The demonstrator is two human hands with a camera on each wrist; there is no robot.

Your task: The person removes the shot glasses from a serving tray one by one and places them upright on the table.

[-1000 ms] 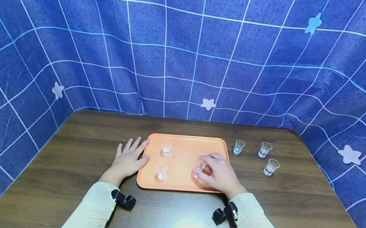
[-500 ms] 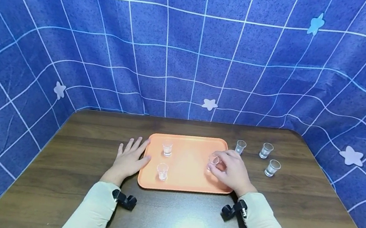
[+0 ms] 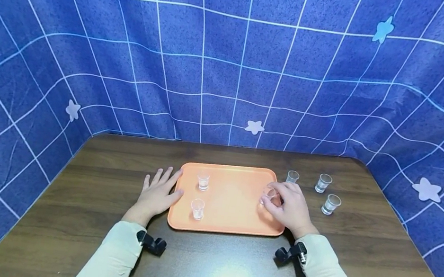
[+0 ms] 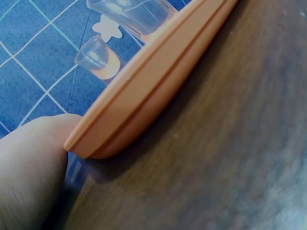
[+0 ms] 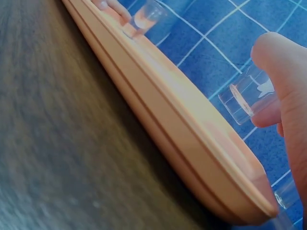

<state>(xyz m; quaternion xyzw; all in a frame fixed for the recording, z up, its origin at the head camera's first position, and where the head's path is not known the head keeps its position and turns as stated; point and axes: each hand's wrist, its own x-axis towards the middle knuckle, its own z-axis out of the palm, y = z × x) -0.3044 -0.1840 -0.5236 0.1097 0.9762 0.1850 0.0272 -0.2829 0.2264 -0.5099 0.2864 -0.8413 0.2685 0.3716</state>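
An orange tray (image 3: 229,202) lies on the table. My left hand (image 3: 153,197) rests flat at its left edge with spread fingers, and the thumb (image 4: 38,148) touches the rim in the left wrist view. Two clear shot glasses stand on the tray's left part: a back glass (image 3: 203,182) and a front glass (image 3: 197,209). Over the tray's right side, my right hand (image 3: 290,207) pinches another shot glass (image 5: 242,98) between thumb and fingers. In the right wrist view that glass hangs above the tray surface, apart from it.
Right of the tray, on the brown wooden table (image 3: 102,159), stand more shot glasses: one (image 3: 292,176) partly behind my right hand, one at the back (image 3: 322,183) and one nearer (image 3: 330,204). A blue curtain (image 3: 214,75) with a white grid hangs behind the table.
My right hand has moved to the right across the tray, carrying the shot glass from right of the middle toward the right edge. The left hand has stayed in place.
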